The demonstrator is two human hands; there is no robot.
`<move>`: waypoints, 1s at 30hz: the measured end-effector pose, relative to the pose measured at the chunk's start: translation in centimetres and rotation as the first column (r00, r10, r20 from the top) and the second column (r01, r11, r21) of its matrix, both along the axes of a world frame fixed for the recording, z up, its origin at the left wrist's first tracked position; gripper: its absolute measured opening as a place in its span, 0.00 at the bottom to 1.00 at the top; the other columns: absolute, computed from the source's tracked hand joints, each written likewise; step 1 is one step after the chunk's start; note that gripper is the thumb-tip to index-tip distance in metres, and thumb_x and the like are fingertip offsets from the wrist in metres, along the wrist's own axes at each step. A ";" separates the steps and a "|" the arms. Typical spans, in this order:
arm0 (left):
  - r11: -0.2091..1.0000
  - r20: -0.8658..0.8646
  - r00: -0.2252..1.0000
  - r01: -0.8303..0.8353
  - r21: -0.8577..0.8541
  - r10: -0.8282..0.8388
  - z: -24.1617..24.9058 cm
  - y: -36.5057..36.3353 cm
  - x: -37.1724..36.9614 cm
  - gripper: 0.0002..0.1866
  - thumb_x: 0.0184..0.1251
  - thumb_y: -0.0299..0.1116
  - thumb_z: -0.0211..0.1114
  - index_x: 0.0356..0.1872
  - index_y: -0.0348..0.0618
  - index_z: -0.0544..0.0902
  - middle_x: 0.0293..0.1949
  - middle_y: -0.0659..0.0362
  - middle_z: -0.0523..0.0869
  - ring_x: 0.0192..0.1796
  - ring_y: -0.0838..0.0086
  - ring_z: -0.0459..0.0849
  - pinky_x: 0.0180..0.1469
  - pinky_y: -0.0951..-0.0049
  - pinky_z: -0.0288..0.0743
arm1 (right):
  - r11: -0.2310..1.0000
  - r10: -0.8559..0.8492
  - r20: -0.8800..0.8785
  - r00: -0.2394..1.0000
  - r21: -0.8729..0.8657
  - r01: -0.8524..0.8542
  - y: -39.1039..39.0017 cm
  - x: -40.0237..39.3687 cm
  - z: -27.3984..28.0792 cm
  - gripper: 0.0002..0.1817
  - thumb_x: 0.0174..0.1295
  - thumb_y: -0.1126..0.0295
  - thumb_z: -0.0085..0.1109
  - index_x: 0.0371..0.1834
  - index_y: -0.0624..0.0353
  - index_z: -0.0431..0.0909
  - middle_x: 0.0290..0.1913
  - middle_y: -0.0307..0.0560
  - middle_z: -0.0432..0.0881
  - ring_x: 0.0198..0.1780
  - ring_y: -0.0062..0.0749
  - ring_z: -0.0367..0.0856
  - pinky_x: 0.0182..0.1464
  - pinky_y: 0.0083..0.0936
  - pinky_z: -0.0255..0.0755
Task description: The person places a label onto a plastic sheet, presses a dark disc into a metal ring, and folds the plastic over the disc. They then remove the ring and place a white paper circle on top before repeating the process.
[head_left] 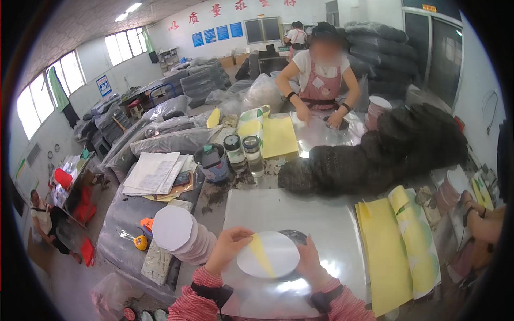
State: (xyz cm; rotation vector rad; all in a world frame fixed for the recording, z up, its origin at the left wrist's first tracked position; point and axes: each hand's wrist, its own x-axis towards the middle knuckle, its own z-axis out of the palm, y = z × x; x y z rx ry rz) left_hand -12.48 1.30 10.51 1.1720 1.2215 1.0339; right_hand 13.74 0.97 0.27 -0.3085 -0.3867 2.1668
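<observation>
Crowded desk (pixel 214 206), grey top with dark crumbs. Stack of white round discs (pixel 179 232) sits left of the hands, a yellow tape measure (pixel 140 242) just beside it. Behind: papers pile (pixel 155 174), dark tub (pixel 211 163), two clear jars with dark lids (pixel 243 152), long heap of black fuzzy material (pixel 375 150) running across the middle-right. Yellow sheets (pixel 396 251) lie flat to the right, more yellow paper (pixel 278 136) further back. A co-worker in a pink apron (pixel 320 85) stands opposite, both hands down on a dark round item; another person's forearm shows at the right edge (pixel 482 224). Bagged dark bundles line the left side. In front: large glossy clear plastic sheet (pixel 292 251) spread flat, glare on it. On it a thin white paper circle (pixel 267 254), flat, with a narrow yellow strip (pixel 261 252) crossing it diagonally; a dark round disc (pixel 293 235) peeks out from under its upper right edge. Left hand (pixel 227 249) pinches the circle's upper left rim, thumb on top, grip narrow and holding the circle. Right hand (pixel 310 262) is at the circle's right edge, fingers curled against it, touching; whether it clamps anything cannot be told. Circle lies between the two hands, centre near edge of desk. Red striped sleeves (pixel 198 299) at the bottom.
</observation>
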 end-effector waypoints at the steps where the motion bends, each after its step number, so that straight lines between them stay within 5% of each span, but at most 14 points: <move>1: 0.994 -0.082 0.992 0.098 0.038 -0.094 0.1 -0.2 0.1 0.09 0.70 0.23 0.68 0.48 0.31 0.86 0.40 0.59 0.90 0.41 0.80 0.86 0.46 0.81 0.79 | 0.993 0.028 0.020 0.999 0.111 -0.030 0.0 0.1 -1.0 0.44 0.77 0.37 0.37 0.67 0.75 0.73 0.63 0.61 0.81 0.65 0.46 0.79 0.70 0.40 0.69; 3: 0.992 -0.148 0.982 0.123 0.002 -0.122 -0.3 -0.2 0.4 0.08 0.70 0.22 0.67 0.47 0.31 0.86 0.39 0.60 0.90 0.40 0.82 0.85 0.44 0.82 0.79 | 0.997 0.017 0.156 0.988 0.071 -0.029 -0.4 -0.2 -0.5 0.36 0.79 0.44 0.44 0.63 0.74 0.77 0.59 0.56 0.84 0.60 0.39 0.82 0.66 0.34 0.73; 5: 0.977 -0.354 0.925 0.185 0.104 -0.138 -1.2 0.1 0.3 0.07 0.70 0.23 0.68 0.46 0.32 0.86 0.39 0.61 0.90 0.39 0.82 0.85 0.43 0.82 0.78 | 0.792 -0.352 0.577 0.737 0.604 -0.094 -0.5 0.0 0.9 0.26 0.77 0.56 0.55 0.61 0.73 0.79 0.55 0.53 0.86 0.53 0.34 0.86 0.58 0.30 0.79; 6: 0.981 -0.332 0.934 0.173 0.090 -0.134 -0.8 0.0 0.8 0.08 0.68 0.26 0.69 0.44 0.36 0.88 0.36 0.61 0.91 0.38 0.82 0.86 0.43 0.77 0.79 | 0.803 -0.364 0.566 0.740 0.593 -0.059 -0.6 -0.3 1.1 0.26 0.77 0.56 0.55 0.61 0.73 0.79 0.55 0.53 0.86 0.53 0.34 0.86 0.58 0.30 0.79; 8: 0.975 -0.410 0.897 0.212 0.071 -0.165 0.7 -0.2 1.8 0.08 0.68 0.27 0.69 0.44 0.36 0.88 0.37 0.60 0.91 0.38 0.81 0.86 0.43 0.77 0.79 | 0.997 -0.002 0.483 0.876 0.065 -0.034 -0.6 -0.6 1.4 0.20 0.73 0.64 0.63 0.57 0.71 0.81 0.50 0.49 0.88 0.47 0.29 0.88 0.50 0.26 0.82; 16: 0.867 -0.662 0.748 0.367 0.336 -0.060 1.9 0.0 3.0 0.05 0.63 0.26 0.70 0.39 0.40 0.88 0.36 0.57 0.89 0.37 0.64 0.88 0.41 0.68 0.81 | 0.999 0.021 0.458 0.889 0.026 -0.037 -0.6 -0.7 0.4 0.19 0.72 0.63 0.65 0.55 0.69 0.83 0.47 0.47 0.88 0.44 0.26 0.88 0.47 0.25 0.82; 21: 0.568 -0.837 0.507 0.634 0.525 0.207 1.8 -0.9 2.3 0.06 0.57 0.26 0.70 0.35 0.46 0.88 0.37 0.62 0.88 0.42 0.62 0.87 0.43 0.64 0.80 | 0.999 0.017 0.447 0.894 0.023 -0.030 -0.3 -0.5 1.1 0.18 0.71 0.62 0.65 0.53 0.68 0.84 0.46 0.46 0.88 0.44 0.27 0.87 0.47 0.25 0.82; 28: 0.472 -0.818 0.548 0.683 0.557 0.172 4.1 -4.2 2.3 0.08 0.56 0.26 0.73 0.37 0.46 0.88 0.43 0.62 0.89 0.46 0.63 0.88 0.43 0.64 0.80 | 1.000 0.006 0.427 0.904 0.006 -0.009 -0.1 -0.7 0.5 0.17 0.73 0.64 0.61 0.54 0.68 0.81 0.47 0.47 0.87 0.45 0.27 0.86 0.48 0.25 0.82; 30: 0.585 -0.845 0.531 0.708 0.396 -0.071 5.6 -7.0 1.7 0.09 0.57 0.25 0.74 0.39 0.45 0.88 0.43 0.61 0.90 0.46 0.61 0.89 0.46 0.63 0.80 | 1.000 -0.002 0.404 0.915 0.000 0.002 -0.3 -0.7 0.6 0.19 0.73 0.64 0.62 0.56 0.69 0.81 0.48 0.48 0.87 0.46 0.30 0.87 0.50 0.27 0.82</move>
